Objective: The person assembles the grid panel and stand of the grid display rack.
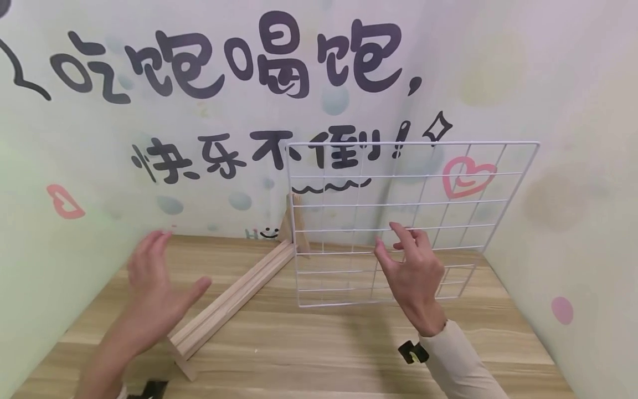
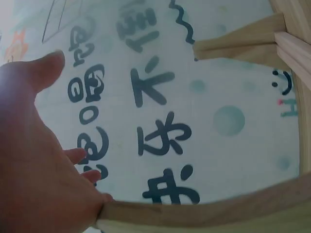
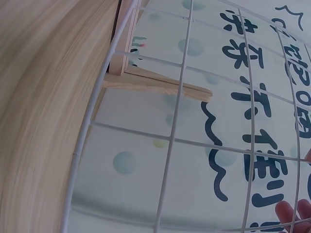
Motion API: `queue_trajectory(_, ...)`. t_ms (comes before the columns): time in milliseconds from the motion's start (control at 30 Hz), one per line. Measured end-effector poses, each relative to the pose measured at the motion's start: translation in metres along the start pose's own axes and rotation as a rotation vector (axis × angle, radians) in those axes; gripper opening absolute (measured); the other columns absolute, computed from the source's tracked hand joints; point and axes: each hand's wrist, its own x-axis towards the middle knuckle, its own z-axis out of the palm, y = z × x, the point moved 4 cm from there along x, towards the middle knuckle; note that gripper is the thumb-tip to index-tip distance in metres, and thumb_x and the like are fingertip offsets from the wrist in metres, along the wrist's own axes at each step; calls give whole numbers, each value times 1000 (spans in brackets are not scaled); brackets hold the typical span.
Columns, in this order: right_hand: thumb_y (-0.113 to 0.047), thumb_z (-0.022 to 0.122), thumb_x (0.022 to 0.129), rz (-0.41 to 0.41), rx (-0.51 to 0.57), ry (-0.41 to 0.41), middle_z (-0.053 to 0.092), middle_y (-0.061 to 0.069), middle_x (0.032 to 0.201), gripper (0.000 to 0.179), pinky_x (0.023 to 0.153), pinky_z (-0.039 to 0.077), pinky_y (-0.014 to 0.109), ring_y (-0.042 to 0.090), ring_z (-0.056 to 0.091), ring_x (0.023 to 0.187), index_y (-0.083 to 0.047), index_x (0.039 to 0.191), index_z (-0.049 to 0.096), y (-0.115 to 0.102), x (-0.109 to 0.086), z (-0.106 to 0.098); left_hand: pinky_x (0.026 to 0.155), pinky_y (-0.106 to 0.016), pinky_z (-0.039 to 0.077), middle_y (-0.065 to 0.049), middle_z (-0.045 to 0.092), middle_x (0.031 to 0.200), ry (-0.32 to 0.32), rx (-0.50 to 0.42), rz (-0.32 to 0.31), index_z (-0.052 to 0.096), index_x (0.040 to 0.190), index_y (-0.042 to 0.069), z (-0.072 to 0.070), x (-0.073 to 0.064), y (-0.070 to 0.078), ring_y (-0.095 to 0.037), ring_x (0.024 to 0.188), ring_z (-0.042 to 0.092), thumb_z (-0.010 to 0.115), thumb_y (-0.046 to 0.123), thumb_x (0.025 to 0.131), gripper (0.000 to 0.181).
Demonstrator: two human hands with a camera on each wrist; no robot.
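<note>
A white wire grid panel [image 1: 369, 227] stands raised at a slant over the table's right half. My right hand [image 1: 416, 271] grips its wires at the lower right, with fingertips [image 3: 285, 212] curled at the mesh in the right wrist view. To the left lies a wooden stand [image 1: 234, 299], a long grooved bar with an end piece at either end. Its far end piece [image 1: 299, 224] rises behind the panel's left edge. My left hand [image 1: 154, 293] hovers left of the bar, thumb spread from the fingers, holding nothing.
The wood-grain table [image 1: 279, 354] meets a pale wall [image 1: 209, 216] with black lettering at the back. Side walls close in on the left and right [image 1: 563, 238].
</note>
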Motion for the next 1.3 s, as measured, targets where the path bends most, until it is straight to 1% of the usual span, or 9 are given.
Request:
queue_trajectory(200, -24, 75, 82, 0, 8, -9, 66, 18, 88, 33, 39, 27, 24, 25, 69, 66, -7, 111, 73, 5, 0, 0, 117, -67, 1, -36, -1, 152, 20, -58, -109, -4, 154, 0, -27, -16, -30, -55, 138, 6, 79, 29, 84, 112)
queue_trajectory(233, -24, 75, 82, -3, 6, -12, 66, 18, 88, 33, 39, 26, 23, 25, 69, 65, -7, 111, 73, 6, 0, 0, 117, -65, 2, -36, 0, 150, 7, -73, -150, -6, 154, 1, -30, -18, -37, -54, 134, 13, 78, 27, 84, 112)
queue_trajectory(333, -24, 76, 82, -10, 11, -15, 66, 19, 87, 33, 39, 25, 22, 26, 69, 65, -7, 110, 73, 7, 0, 1, 113, -47, 33, -39, -4, 150, -110, -128, -252, -15, 152, 1, -32, -28, -62, -61, 130, 19, 73, 16, 87, 111)
queue_trajectory(433, -24, 76, 83, -13, 14, -18, 66, 19, 88, 33, 40, 25, 22, 26, 69, 65, -7, 111, 73, 7, 0, 1, 85, -18, 50, -42, -1, 149, -268, -132, -255, -21, 150, -1, -29, -41, -88, -68, 122, 27, 70, 7, 90, 109)
queue_trajectory(467, -24, 75, 83, -12, 15, -17, 66, 19, 88, 33, 39, 25, 22, 26, 69, 65, -7, 111, 73, 7, 0, 1, 77, -19, 54, -45, 1, 148, -311, -124, -239, -20, 148, -4, -27, -45, -95, -72, 121, 25, 69, 7, 91, 107)
queue_trajectory(567, -25, 74, 83, -5, 19, -14, 66, 18, 88, 34, 39, 27, 24, 26, 68, 65, -7, 111, 73, 8, 1, 1, 85, -36, 58, -51, 18, 136, -401, -70, -206, -11, 143, -14, -16, -56, -111, -73, 115, 33, 70, 10, 92, 99)
queue_trajectory(667, -26, 73, 83, -4, 18, -8, 66, 18, 89, 34, 38, 28, 25, 26, 68, 65, -6, 111, 73, 7, 1, 1, 85, -65, 50, -54, 28, 125, -488, -17, -255, -4, 134, -21, -6, -62, -120, -72, 114, 39, 69, 17, 94, 92)
queue_trajectory(833, -27, 73, 83, -11, 22, 7, 66, 19, 88, 34, 38, 27, 26, 27, 68, 64, -5, 109, 73, 7, 1, 0, 90, -66, 48, -56, 26, 129, -570, 40, -315, 2, 132, -23, 5, -67, -125, -72, 118, 37, 67, 28, 96, 90)
queue_trajectory(1300, -26, 73, 83, -14, 16, 12, 66, 18, 87, 33, 39, 25, 26, 27, 68, 64, -6, 109, 73, 8, 4, -1, 88, -69, 46, -49, 34, 136, -461, 85, -287, 21, 129, -15, 15, -70, -126, -66, 118, 45, 70, 33, 91, 78)
